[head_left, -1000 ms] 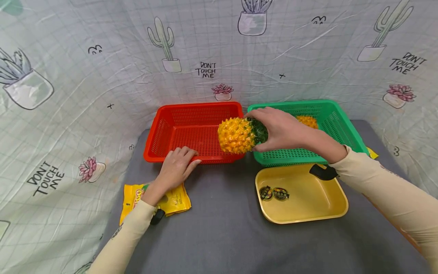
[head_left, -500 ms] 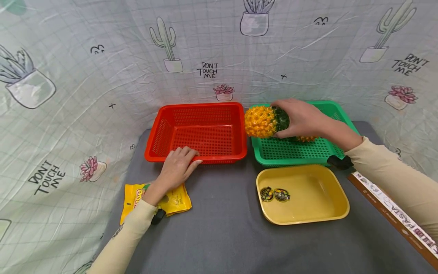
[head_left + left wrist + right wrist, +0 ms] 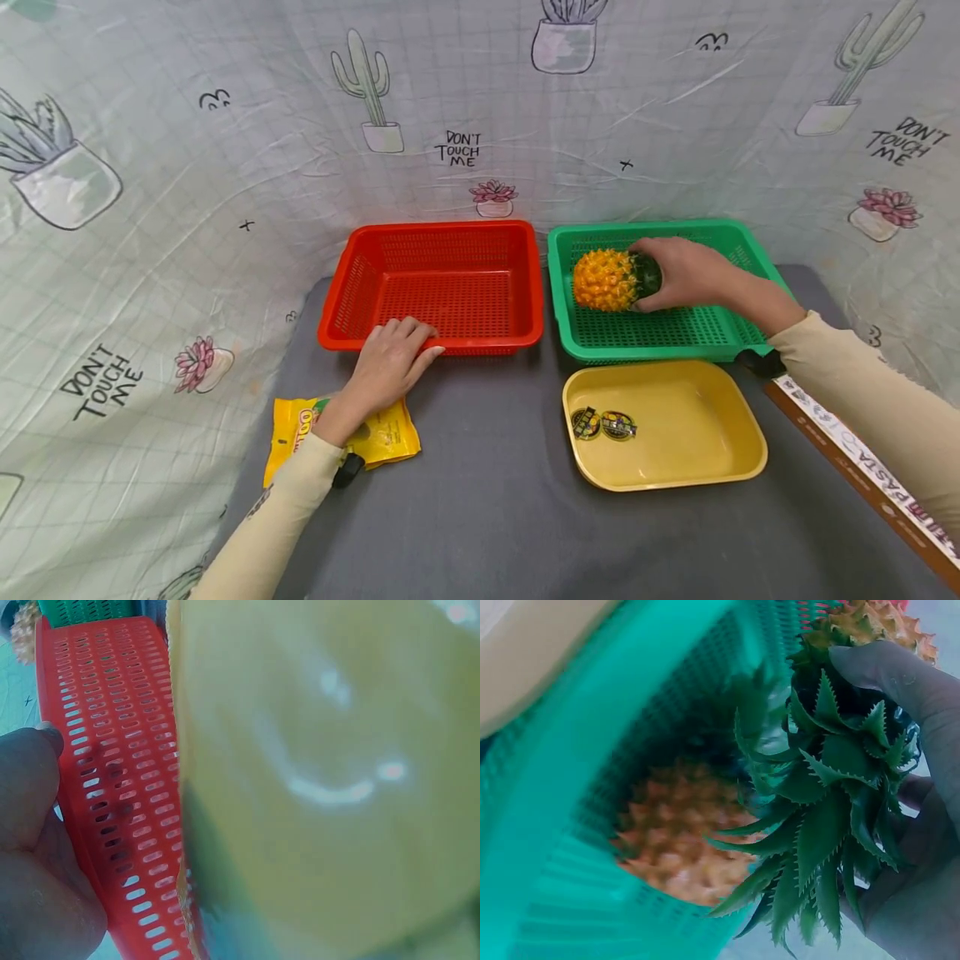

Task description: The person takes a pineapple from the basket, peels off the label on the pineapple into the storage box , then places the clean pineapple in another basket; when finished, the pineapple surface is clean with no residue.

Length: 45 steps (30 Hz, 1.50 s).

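My right hand (image 3: 686,271) grips a yellow pineapple (image 3: 603,281) by its green crown, holding it on its side over the left half of the green basket (image 3: 705,337). From the right wrist, its spiky leaves (image 3: 825,825) hang between thumb and fingers. A second pineapple (image 3: 690,840) lies in that basket, hidden behind my hand in the head view. My left hand (image 3: 390,367) holds the front rim of the red basket (image 3: 450,304), fingers over the edge and thumb outside. Beneath the left wrist are yellow snack bags (image 3: 390,433), large and blurred in the left wrist view.
A shallow yellow tray (image 3: 667,433) with two round stickers stands in front of the green basket. Under my right forearm lies a long box (image 3: 862,467) printed PASTA. A patterned cloth (image 3: 300,125) hangs behind the baskets, at the back edge of the grey table (image 3: 480,492).
My right hand has carried the pineapple rightward, from the red basket's right edge to over the green basket, and lowered it slightly. The left hand stays put on the red rim.
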Available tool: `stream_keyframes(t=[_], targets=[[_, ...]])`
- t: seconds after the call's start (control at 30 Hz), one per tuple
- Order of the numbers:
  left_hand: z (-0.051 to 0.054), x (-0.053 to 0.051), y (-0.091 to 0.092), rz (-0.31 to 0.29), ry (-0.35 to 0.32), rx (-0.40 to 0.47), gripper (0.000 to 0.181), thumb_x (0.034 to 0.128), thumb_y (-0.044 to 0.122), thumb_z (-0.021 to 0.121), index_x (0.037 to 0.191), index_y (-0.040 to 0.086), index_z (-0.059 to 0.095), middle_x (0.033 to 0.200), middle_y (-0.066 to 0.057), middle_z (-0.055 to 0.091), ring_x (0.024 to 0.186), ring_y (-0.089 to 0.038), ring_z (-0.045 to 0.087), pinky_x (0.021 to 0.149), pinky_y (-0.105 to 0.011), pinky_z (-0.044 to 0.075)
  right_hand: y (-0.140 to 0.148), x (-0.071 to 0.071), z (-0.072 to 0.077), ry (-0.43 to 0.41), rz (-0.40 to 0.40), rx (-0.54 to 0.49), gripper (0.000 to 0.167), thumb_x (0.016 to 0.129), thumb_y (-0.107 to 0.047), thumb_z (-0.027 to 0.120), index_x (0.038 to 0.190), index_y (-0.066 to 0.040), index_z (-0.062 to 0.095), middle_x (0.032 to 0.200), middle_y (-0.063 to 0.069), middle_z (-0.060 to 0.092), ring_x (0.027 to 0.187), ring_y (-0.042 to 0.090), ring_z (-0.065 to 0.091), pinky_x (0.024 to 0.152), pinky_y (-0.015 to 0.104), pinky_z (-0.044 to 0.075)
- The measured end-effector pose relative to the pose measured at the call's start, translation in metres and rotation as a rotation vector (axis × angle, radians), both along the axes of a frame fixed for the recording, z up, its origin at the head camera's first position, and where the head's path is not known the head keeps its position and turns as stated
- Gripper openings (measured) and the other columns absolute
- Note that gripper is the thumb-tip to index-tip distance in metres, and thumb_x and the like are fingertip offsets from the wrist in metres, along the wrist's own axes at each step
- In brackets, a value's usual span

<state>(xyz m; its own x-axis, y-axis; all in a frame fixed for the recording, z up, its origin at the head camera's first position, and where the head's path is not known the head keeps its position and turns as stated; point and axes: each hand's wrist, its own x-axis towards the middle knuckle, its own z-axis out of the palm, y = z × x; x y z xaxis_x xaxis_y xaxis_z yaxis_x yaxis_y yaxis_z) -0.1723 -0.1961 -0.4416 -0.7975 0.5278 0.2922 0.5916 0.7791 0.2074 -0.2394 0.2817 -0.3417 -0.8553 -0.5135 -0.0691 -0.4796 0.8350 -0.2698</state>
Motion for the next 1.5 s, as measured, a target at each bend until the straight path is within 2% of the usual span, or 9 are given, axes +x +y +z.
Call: stream_keyframes(t=[0.23, 0.5, 0.73, 0.9, 1.03, 1.17, 1.3, 1.5], targets=[[0.0, 0.0, 0.001, 0.007, -0.01, -0.025, 0.036, 0.107, 0.039, 0.064, 0.127, 0.01, 0.067, 0.119, -0.009, 0.063, 0.101, -0.031, 0.055, 0.085, -0.046, 0.044, 0.007, 0.001, -0.027, -0.034, 0.006, 0.002, 0.084, 0.082, -0.032, 0.092, 0.145, 0.006, 0.052, 0.137, 0.029, 0.06, 0.116, 0.046, 0.062, 0.092, 0.063, 0.05], [0.0, 0.001, 0.001, 0.009, 0.0, -0.021, 0.035, 0.107, 0.038, 0.064, 0.126, 0.01, 0.067, 0.12, -0.01, 0.064, 0.101, -0.031, 0.055, 0.084, -0.046, 0.044, 0.0, -0.001, -0.041, -0.017, 0.022, 0.033, 0.086, 0.081, -0.036, 0.094, 0.144, 0.005, 0.053, 0.132, 0.028, 0.063, 0.11, 0.044, 0.065, 0.086, 0.061, 0.053], [-0.001, 0.001, 0.0, 0.015, -0.005, -0.016, 0.033, 0.1066, 0.037, 0.065, 0.126, 0.01, 0.067, 0.12, -0.009, 0.064, 0.102, -0.031, 0.055, 0.085, -0.046, 0.043, -0.009, 0.003, -0.053, 0.062, 0.022, 0.157, 0.089, 0.074, -0.041, 0.098, 0.142, -0.002, 0.055, 0.128, 0.023, 0.066, 0.106, 0.044, 0.066, 0.079, 0.062, 0.054], [-0.001, 0.001, 0.001, 0.011, 0.0, -0.015, 0.033, 0.1066, 0.037, 0.065, 0.126, 0.01, 0.067, 0.12, -0.009, 0.064, 0.101, -0.031, 0.055, 0.084, -0.046, 0.043, -0.014, 0.01, -0.055, 0.066, 0.003, 0.285, 0.097, 0.075, -0.045, 0.097, 0.147, 0.0, 0.05, 0.138, 0.027, 0.058, 0.121, 0.053, 0.057, 0.092, 0.07, 0.047], [0.0, 0.001, 0.001, 0.011, 0.003, -0.014, 0.033, 0.1063, 0.037, 0.065, 0.126, 0.01, 0.067, 0.119, -0.01, 0.064, 0.101, -0.032, 0.055, 0.084, -0.047, 0.043, -0.019, 0.014, -0.054, 0.046, -0.012, 0.372, 0.1, 0.079, -0.045, 0.094, 0.15, 0.004, 0.045, 0.143, 0.031, 0.053, 0.127, 0.056, 0.051, 0.099, 0.07, 0.043], [0.002, 0.001, 0.001, 0.008, 0.005, -0.019, 0.036, 0.1073, 0.041, 0.062, 0.126, 0.01, 0.067, 0.12, -0.01, 0.064, 0.101, -0.032, 0.055, 0.084, -0.047, 0.043, -0.018, 0.017, -0.053, 0.029, -0.021, 0.359, 0.095, 0.082, -0.042, 0.093, 0.15, 0.004, 0.046, 0.144, 0.032, 0.052, 0.13, 0.057, 0.048, 0.101, 0.072, 0.04], [0.002, 0.001, 0.001, 0.01, 0.004, -0.016, 0.036, 0.1068, 0.041, 0.063, 0.126, 0.01, 0.067, 0.12, -0.01, 0.064, 0.101, -0.032, 0.055, 0.084, -0.046, 0.043, -0.014, 0.02, -0.05, -0.019, -0.011, 0.289, 0.09, 0.085, -0.039, 0.091, 0.151, 0.005, 0.047, 0.148, 0.034, 0.049, 0.133, 0.058, 0.046, 0.103, 0.074, 0.037], [0.0, 0.002, 0.0, 0.018, 0.006, -0.011, 0.036, 0.1068, 0.04, 0.063, 0.126, 0.01, 0.067, 0.119, -0.01, 0.064, 0.1, -0.031, 0.055, 0.084, -0.046, 0.043, -0.006, 0.023, -0.042, -0.096, 0.022, 0.152, 0.082, 0.087, -0.029, 0.091, 0.149, 0.007, 0.05, 0.148, 0.038, 0.047, 0.129, 0.057, 0.052, 0.099, 0.068, 0.045]])
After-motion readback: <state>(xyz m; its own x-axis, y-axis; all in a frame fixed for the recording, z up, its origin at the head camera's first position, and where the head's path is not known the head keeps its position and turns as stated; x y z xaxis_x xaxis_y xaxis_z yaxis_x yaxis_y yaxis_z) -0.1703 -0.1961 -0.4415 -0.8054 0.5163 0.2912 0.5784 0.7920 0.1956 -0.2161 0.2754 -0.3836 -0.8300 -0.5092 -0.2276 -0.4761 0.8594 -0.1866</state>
